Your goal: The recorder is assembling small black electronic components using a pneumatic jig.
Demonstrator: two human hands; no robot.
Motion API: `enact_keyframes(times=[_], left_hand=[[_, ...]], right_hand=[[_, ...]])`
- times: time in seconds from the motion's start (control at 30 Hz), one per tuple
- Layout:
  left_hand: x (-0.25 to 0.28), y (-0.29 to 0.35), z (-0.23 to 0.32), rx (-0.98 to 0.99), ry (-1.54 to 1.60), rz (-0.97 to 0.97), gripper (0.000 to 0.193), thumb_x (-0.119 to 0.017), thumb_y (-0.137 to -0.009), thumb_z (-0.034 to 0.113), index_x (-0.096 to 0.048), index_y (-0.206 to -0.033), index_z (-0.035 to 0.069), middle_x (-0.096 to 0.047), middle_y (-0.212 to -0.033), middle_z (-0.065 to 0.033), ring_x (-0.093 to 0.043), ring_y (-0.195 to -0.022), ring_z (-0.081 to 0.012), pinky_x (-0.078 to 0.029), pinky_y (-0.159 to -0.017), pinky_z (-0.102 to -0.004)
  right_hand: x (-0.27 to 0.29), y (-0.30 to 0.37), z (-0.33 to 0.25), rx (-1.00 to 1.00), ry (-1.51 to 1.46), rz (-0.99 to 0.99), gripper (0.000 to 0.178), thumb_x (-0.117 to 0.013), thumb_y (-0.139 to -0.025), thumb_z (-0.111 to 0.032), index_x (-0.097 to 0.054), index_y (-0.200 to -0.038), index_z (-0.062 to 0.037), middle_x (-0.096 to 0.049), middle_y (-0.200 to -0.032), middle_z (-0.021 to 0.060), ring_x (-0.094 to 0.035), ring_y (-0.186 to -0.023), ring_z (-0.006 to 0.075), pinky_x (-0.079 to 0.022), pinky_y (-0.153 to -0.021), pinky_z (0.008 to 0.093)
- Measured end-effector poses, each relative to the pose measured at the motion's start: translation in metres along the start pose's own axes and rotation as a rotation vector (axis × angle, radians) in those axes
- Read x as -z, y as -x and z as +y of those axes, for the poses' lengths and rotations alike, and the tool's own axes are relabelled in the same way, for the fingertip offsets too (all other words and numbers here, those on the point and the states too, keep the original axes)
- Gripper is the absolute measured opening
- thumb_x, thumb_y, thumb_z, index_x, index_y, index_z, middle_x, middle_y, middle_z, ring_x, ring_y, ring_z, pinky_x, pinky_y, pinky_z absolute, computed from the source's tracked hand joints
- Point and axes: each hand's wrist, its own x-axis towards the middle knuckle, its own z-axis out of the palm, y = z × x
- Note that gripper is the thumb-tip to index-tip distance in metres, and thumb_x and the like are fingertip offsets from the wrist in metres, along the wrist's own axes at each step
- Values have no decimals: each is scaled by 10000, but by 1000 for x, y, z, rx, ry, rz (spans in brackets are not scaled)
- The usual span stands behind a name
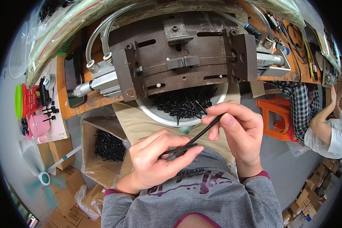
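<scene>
Above my lap, a thin black plastic rod [206,132] slants between my two hands. My right hand [244,131] pinches its upper end between thumb and fingertips. Between the thumb and fingers of my left hand [150,159] is a flat black plastic piece [184,148] at the rod's lower end. Whether the two are one part or merely touch, I cannot tell. Just beyond my hands, a white basin [167,121] is partly tucked under the bench fixture, with many thin black plastic parts [182,104] heaped in it.
A brown metal fixture [182,43] with air cylinders [104,83] spans the bench. Left stands a cardboard box [89,167] of black parts, near a fan [45,178]. A pink cup [39,127] sits far left. On the right are an orange stool [268,114] and another person [325,133].
</scene>
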Motion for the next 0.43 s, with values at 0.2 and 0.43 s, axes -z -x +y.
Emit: enact_keyframes(times=[0.2, 0.43], left_hand=[[1, -1, -3, 15, 28, -21, 260, -891, -658, 68, -686, -811, 26, -674, -675, -45, -528, -509, -65, -337, -435, -206], [3, 3, -15, 100, 196, -93, 225, -887, -696, 93, -711, -822, 31, -647, -641, -17, -466, -449, -60, -317, -399, -223]], right_hand=[[-1, -2, 1, 8, 23, 15, 230, -531, -993, -16, -658, -1154, 88, -692, -1018, 158, -655, -775, 129, -543, -682, 247], [2, -4, 1, -19, 19, -12, 217, -550, -985, -15, -674, -1139, 75, -697, -1010, 159, -660, -760, 132, -546, -683, 240]])
